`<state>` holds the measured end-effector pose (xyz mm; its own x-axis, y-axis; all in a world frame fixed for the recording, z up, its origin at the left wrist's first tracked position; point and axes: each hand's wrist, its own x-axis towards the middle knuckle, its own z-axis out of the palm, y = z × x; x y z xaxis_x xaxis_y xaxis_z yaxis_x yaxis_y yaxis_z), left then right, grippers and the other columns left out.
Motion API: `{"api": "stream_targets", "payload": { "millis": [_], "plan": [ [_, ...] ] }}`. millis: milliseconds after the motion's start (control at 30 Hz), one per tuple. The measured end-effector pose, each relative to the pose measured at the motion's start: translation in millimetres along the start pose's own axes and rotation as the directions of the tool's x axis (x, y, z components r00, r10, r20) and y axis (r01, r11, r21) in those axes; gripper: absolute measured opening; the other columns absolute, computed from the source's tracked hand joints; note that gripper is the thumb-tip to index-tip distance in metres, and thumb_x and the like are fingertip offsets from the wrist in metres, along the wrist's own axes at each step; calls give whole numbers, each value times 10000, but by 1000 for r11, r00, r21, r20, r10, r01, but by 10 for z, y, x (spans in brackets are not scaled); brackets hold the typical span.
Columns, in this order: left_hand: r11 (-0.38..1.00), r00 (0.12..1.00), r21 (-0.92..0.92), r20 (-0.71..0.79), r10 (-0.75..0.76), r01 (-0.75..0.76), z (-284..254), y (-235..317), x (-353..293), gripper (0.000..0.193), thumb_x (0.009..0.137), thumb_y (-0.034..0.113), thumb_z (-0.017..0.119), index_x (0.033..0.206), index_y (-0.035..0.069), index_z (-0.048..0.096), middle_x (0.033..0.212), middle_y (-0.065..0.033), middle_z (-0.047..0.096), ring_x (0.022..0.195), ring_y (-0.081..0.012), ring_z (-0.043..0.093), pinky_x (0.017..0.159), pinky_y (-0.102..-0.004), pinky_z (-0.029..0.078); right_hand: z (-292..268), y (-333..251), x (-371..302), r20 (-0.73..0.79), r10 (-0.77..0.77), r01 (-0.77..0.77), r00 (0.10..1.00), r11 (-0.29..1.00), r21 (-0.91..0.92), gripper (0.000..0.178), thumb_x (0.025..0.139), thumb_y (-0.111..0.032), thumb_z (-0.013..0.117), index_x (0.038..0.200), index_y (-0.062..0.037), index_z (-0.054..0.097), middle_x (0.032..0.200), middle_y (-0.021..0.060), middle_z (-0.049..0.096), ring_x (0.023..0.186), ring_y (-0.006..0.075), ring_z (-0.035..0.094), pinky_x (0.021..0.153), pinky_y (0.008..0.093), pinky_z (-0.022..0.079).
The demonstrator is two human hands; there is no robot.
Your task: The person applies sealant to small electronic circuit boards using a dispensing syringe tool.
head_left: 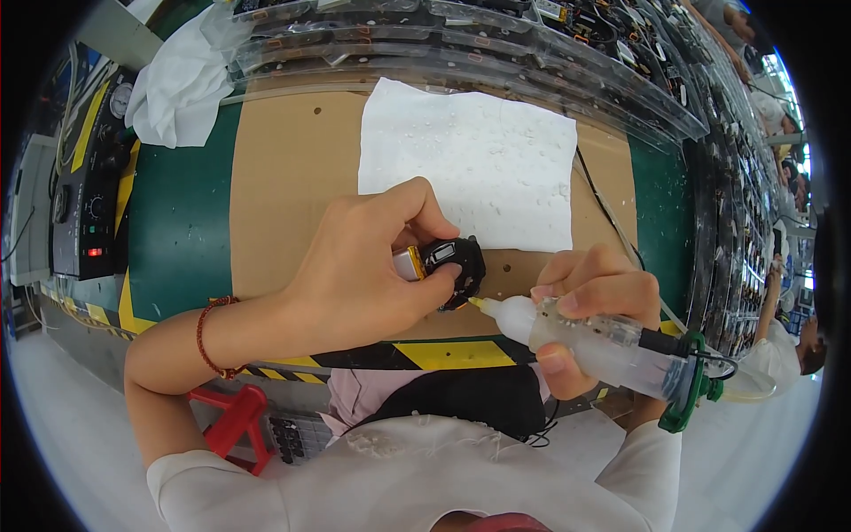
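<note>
Left hand (355, 266) fingers pinch small black module (454, 266); right hand (589, 306) wraps glue syringe (594, 346), nozzle tip touching the module's lower edge. Risk: over-squeeze floods the part, drips past fingertips onto the cardboard mat (284, 177).

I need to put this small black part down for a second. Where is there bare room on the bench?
Free: the brown board left of the white sheet, and the green mat beside it. The white sheet itself lies bare. Crowded: the clear trays along the back and right, and the near edge where the left hand and right hand work.
</note>
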<state>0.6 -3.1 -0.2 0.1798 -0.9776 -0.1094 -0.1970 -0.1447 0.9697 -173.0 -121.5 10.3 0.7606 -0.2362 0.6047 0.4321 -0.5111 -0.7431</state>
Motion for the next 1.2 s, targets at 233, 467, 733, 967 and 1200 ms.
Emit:
{"api": "stream_targets", "payload": {
  "millis": [233, 467, 733, 967, 1200],
  "plan": [
    [1000, 1000, -7, -2, 15, -15, 8, -15, 10, 220, 697, -62, 634, 825, 1, 467, 767, -34, 586, 756, -49, 577, 463, -156, 407, 9, 7, -3, -7, -7, 7, 1000, 1000, 16, 352, 663, -108, 703, 886, 14, 459, 624, 93, 474, 455, 171, 469, 439, 266, 436],
    [1000, 1000, -12, -10, -26, 26, -1, 11, 1, 223, 693, -66, 633, 833, -3, 471, 763, -40, 588, 761, -54, 578, 497, -159, 422, 7, 5, 0, -11, -5, 5, 1000, 1000, 11, 359, 660, -111, 707, 896, 5, 462, 627, 95, 472, 457, 175, 471, 438, 268, 431],
    [1000, 1000, -23, -4, -17, 17, -3, -11, 11, 220, 691, -75, 627, 836, -11, 474, 769, -45, 584, 762, -66, 582, 529, -161, 431, 1, -5, 10, -5, -2, 2, 1000, 1000, 3, 359, 659, -109, 708, 896, 4, 463, 625, 94, 474, 458, 177, 475, 430, 264, 422],
    [999, 999, -23, 2, -46, 46, -7, 5, 8, 221, 691, -80, 624, 838, -12, 474, 778, -48, 581, 770, -74, 585, 573, -171, 442, 0, 3, -4, -16, 11, -11, 1000, 1000, 12, 358, 652, -104, 707, 888, 5, 461, 628, 93, 479, 471, 178, 486, 422, 258, 411],
    [997, 997, -19, 22, -71, 72, -4, 1, 30, 225, 692, -82, 624, 842, -11, 471, 776, -52, 584, 771, -78, 587, 612, -182, 449, -27, -5, -21, -21, 43, -43, 999, 999, -4, 368, 644, -112, 709, 888, 5, 459, 627, 90, 479, 478, 178, 490, 418, 259, 404]
  ]
}}
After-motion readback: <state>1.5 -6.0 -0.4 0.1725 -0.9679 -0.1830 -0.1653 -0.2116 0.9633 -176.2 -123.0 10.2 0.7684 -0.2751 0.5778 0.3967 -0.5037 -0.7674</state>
